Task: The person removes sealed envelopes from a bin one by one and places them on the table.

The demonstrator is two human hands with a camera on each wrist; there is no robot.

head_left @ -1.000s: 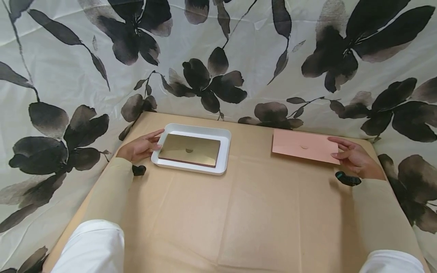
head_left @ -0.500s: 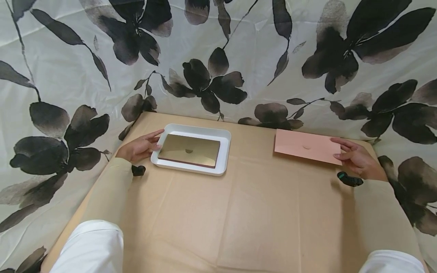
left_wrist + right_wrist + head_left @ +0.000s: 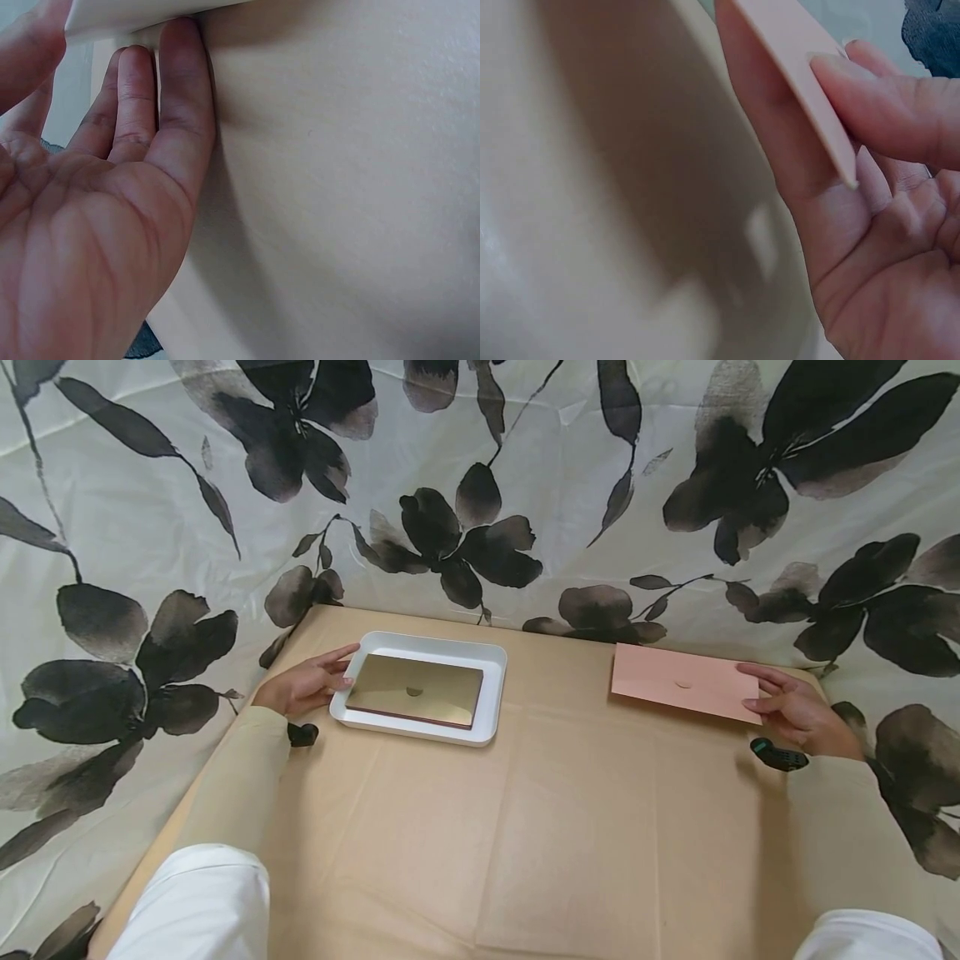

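At the table's far left my left hand (image 3: 303, 685) holds a white tray (image 3: 431, 647) by its left end. The left wrist view has the thumb on the tray's edge (image 3: 142, 13) and the fingers (image 3: 184, 97) reaching beneath it. A gold envelope (image 3: 416, 693) with a small round flap tab lies flat in the tray. Far to the right, a pink envelope (image 3: 682, 685) is pinched at its right end by my right hand (image 3: 802, 714). Its shadow shows just below its front edge. In the right wrist view the thumb presses the envelope's corner (image 3: 817, 94) against the fingers.
A tan covering (image 3: 570, 827) with faint fold creases spreads over the table, between and in front of both hands. Behind it and at the sides hangs a white cloth (image 3: 570, 468) with dark flowers. Both wrists wear black bands.
My right hand has shifted slightly to the right, carrying the pink envelope with it. The left hand, the tray and the gold envelope stay almost where they were.
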